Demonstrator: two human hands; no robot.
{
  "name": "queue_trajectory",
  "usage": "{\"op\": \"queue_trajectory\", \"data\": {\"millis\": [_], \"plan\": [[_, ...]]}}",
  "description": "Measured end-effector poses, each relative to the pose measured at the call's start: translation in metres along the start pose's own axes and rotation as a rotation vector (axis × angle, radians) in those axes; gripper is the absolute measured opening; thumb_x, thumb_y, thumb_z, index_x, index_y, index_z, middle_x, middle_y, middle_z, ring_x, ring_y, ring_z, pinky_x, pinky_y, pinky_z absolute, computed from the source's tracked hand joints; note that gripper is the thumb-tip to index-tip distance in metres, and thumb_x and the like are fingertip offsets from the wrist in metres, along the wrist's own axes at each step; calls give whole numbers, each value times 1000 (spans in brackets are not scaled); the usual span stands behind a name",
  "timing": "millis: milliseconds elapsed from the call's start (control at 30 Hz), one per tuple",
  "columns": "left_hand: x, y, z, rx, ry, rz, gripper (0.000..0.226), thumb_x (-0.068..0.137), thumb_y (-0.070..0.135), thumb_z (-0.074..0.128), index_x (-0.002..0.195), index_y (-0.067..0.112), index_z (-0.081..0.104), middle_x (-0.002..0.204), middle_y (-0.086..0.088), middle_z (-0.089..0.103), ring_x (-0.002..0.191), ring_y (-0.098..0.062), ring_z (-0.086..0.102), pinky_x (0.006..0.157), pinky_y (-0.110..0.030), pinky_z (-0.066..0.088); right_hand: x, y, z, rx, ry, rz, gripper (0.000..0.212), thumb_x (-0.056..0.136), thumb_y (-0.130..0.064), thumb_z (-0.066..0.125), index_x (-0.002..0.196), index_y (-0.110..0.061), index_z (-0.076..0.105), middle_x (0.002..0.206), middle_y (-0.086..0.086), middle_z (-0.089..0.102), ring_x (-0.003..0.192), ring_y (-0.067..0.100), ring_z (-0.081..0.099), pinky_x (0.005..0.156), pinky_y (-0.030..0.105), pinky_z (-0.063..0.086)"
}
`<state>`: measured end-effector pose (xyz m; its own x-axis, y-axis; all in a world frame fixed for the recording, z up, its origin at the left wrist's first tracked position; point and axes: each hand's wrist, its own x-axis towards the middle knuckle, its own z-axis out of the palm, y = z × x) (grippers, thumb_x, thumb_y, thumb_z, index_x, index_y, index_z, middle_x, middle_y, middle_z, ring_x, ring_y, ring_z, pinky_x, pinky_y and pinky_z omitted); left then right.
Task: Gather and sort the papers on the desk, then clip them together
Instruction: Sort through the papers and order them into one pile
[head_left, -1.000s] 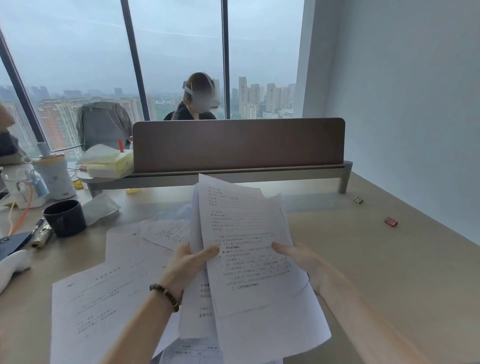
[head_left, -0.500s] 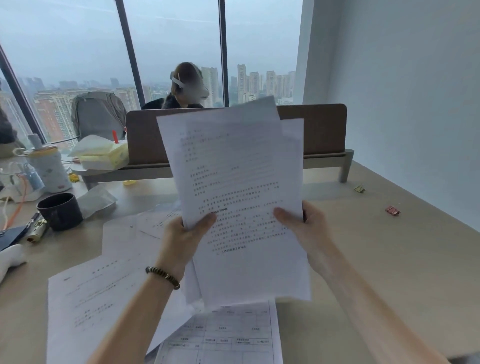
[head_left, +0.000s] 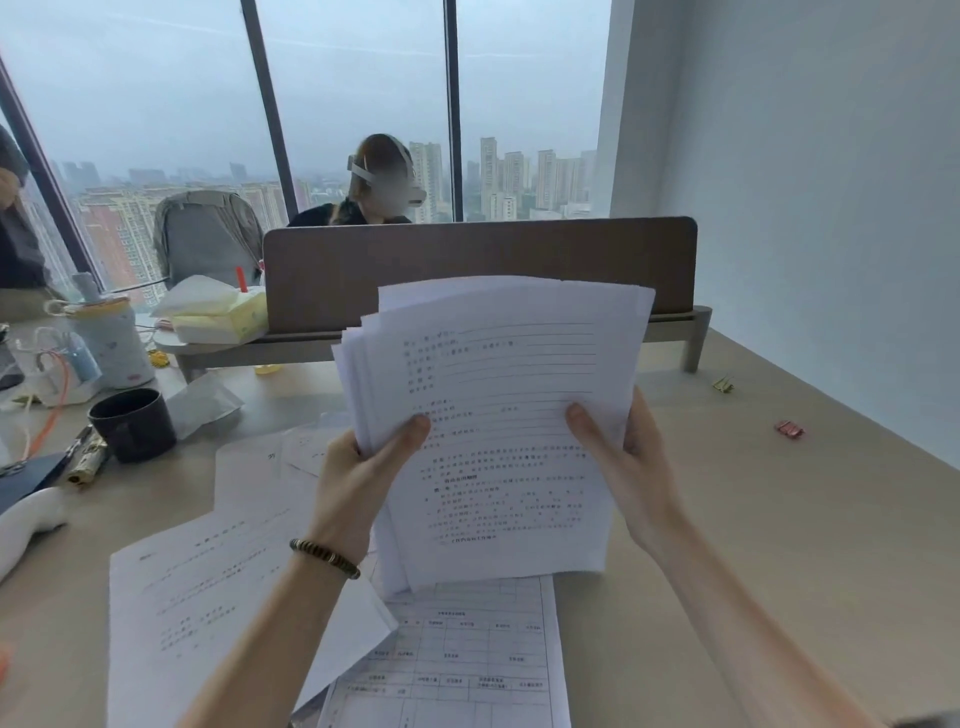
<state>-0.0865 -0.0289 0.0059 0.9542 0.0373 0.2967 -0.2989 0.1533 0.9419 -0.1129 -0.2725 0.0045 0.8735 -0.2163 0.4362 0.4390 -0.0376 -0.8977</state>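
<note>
Head view: stack of papers (head_left: 498, 415) held upright above tabletop (head_left: 779, 519), edges uneven. Left hand (head_left: 358, 467) clamped on left edge, right hand (head_left: 628, 457) clamped on right edge. More sheets (head_left: 218, 597) loose below. Light, floppy, slippery; best gripped at side edges. Clips (head_left: 788, 429) far right

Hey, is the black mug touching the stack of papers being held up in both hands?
Apart. The head view shows the black mug standing on the desk far left, bare desktop between it and the held stack of papers.
</note>
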Motion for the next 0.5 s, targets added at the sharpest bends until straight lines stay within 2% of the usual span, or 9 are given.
{"op": "queue_trajectory", "data": {"millis": [133,233,300,500], "plan": [[2,-1,-2,-6,-28,-20,30,65,34,82,90,18,78,95,-3,79,88,-22,76,74,-38,62,-3,7,2,71,-28,23,39,91,-25,64,130,-18,59,119,-3,73,109,16,70,87,33,60],[1,-7,-1,7,-58,-69,29,71,23,82,98,15,76,99,-5,79,93,-25,75,83,-46,61,-5,15,3,95,-34,60,41,87,-30,65,127,-21,61,117,-5,74,109,16,71,84,30,59],[2,-10,-1,2,-74,-86,29,75,16,83,102,12,76,103,-7,78,96,-26,74,87,-50,59,-4,15,5,102,-41,64,44,87,-30,65,129,-18,60,119,-2,74,110,18,70,88,34,59],[6,-6,5,-72,-90,-11,18,74,17,83,91,21,80,102,-6,78,94,-26,75,78,-42,61,4,6,11,176,-30,41,47,90,-29,69,130,-9,54,123,8,71,111,25,70,88,38,58]]}}
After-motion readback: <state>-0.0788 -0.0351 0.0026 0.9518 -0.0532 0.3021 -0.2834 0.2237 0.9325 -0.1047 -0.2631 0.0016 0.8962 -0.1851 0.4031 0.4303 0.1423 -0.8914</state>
